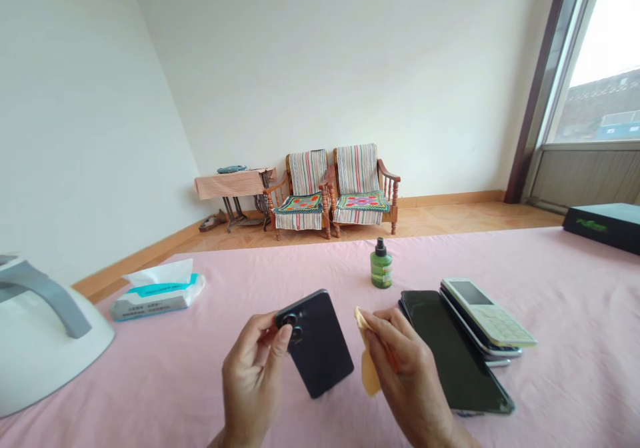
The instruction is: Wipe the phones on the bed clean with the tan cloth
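Observation:
A dark smartphone (323, 348) is tilted in the air with its back and camera lenses facing me. My left hand (257, 368) grips it by the upper left corner, thumb beside the lenses. To its right, my right hand (405, 361) pinches a pale yellow cloth (370, 371), which hangs below the fingers and is apart from the phone. Near my right hand lies a large black device (453, 351) on the pink-covered table (190, 368). A white keypad phone (490, 311) tops a small stack of phones beside it.
A green bottle (381, 266) with a black cap stands beyond my hands. At the left are a tissue pack (159, 295) and a white and grey appliance (45, 341). A black box (603, 227) sits far right; two chairs (361, 188) stand behind the table.

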`<control>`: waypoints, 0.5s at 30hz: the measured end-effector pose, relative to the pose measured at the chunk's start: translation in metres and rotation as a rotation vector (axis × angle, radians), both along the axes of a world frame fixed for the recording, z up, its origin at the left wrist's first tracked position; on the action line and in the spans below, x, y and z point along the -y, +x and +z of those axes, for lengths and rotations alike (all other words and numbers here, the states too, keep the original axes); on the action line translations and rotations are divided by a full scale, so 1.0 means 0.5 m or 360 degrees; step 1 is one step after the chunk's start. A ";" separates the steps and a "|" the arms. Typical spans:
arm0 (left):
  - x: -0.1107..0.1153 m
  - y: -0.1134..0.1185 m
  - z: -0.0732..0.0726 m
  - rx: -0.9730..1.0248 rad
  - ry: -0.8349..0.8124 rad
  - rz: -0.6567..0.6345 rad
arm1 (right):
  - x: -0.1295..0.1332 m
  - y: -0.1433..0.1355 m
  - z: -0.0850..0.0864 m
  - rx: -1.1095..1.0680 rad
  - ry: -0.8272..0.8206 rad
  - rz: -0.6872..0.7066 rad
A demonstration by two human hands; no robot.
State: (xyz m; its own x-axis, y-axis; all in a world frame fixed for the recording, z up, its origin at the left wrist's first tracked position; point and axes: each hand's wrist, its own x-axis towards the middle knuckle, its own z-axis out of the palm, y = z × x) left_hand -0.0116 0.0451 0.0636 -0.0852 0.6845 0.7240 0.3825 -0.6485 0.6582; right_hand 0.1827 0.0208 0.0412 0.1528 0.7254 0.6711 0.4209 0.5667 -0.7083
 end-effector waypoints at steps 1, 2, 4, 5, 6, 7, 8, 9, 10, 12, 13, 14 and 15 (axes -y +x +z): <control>-0.004 -0.001 0.000 0.0052 -0.0047 -0.0003 | 0.002 -0.004 -0.001 0.0014 0.0004 0.0024; -0.008 -0.002 0.000 0.0088 -0.0086 -0.0006 | 0.004 -0.008 -0.002 0.0038 0.0011 0.0047; -0.016 -0.005 0.001 0.0141 -0.0160 -0.0007 | 0.009 -0.016 -0.005 0.0082 0.0023 0.0094; -0.019 -0.008 0.002 0.0159 -0.0195 -0.0014 | 0.010 -0.018 -0.006 0.0100 0.0016 0.0120; -0.022 -0.010 0.003 0.0172 -0.0225 -0.0024 | 0.011 -0.019 -0.008 0.0111 -0.0001 0.0144; -0.025 -0.012 0.004 0.0183 -0.0254 -0.0035 | 0.011 -0.020 -0.010 0.0118 -0.0020 0.0163; -0.028 -0.013 0.004 0.0197 -0.0279 -0.0044 | 0.010 -0.019 -0.011 0.0119 -0.0034 0.0171; -0.030 -0.013 0.002 0.0218 -0.0299 -0.0047 | 0.009 -0.019 -0.013 0.0118 -0.0040 0.0168; -0.032 -0.013 -0.001 0.0246 -0.0317 -0.0044 | 0.008 -0.018 -0.015 0.0115 -0.0038 0.0156; -0.035 -0.009 -0.014 0.0323 -0.0362 -0.0036 | 0.005 -0.015 -0.020 0.0106 -0.0015 0.0126; -0.037 -0.006 -0.022 0.0366 -0.0399 -0.0048 | 0.004 -0.014 -0.022 0.0107 -0.0008 0.0119; -0.039 -0.002 -0.030 0.0410 -0.0442 -0.0075 | 0.002 -0.013 -0.026 0.0114 -0.0007 0.0119; -0.042 0.002 -0.039 0.0455 -0.0502 -0.0125 | 0.001 -0.012 -0.029 0.0129 -0.0017 0.0131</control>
State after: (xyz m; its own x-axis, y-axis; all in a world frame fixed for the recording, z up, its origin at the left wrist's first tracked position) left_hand -0.0106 0.0659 0.0441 -0.1909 0.8810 0.4328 0.1134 -0.4182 0.9013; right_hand 0.1768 0.0201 0.0266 0.0379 0.7403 0.6712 0.4296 0.5944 -0.6798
